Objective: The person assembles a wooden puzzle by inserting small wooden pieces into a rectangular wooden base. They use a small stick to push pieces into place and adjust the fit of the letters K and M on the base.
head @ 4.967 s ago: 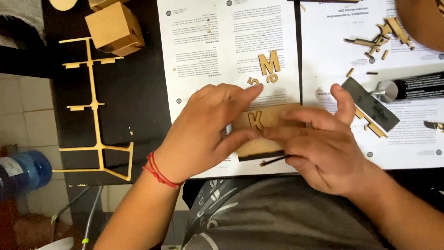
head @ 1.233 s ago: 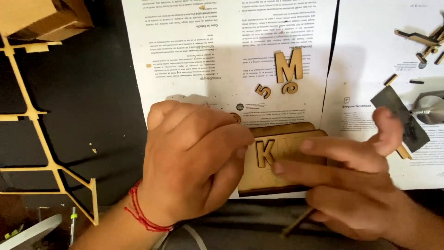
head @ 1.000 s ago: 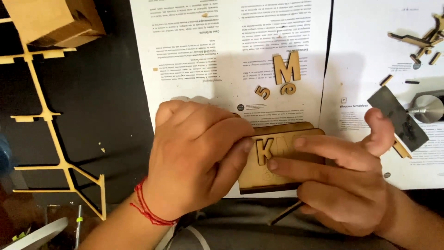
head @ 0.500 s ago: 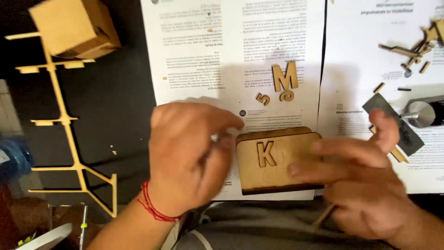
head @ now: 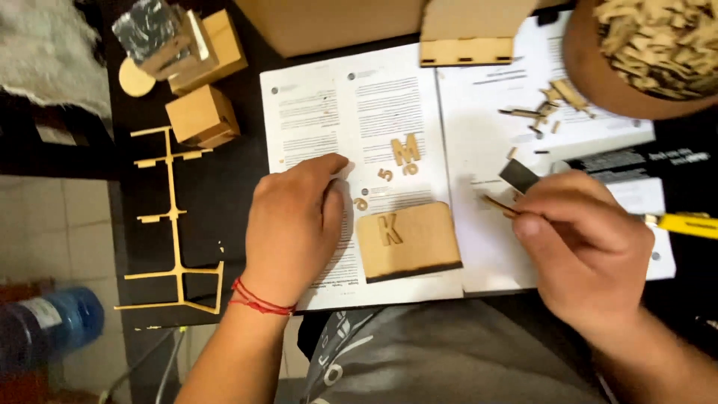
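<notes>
Left hand (head: 295, 224) lies flat, palm down, grip released and holding nothing, on the printed sheets (head: 344, 112) covering the counter (head: 224, 187). The wooden plaque (head: 407, 241) with a raised letter lies just to the right of that hand, apart from both hands. Right hand (head: 587, 251) sits well right of the plaque, fingers pinched around a thin wooden stick (head: 499, 205) whose tip points back toward the plaque; a yellow-handled tool (head: 682, 224) shows just beyond its knuckles. Loose cut-out letters (head: 404, 153) lie above the plaque. Judgement: step in hand looks like a pause between fitting letters into the plaque; next move likely calls for steadying the plaque and bringing the stick tip to it with fine control.
</notes>
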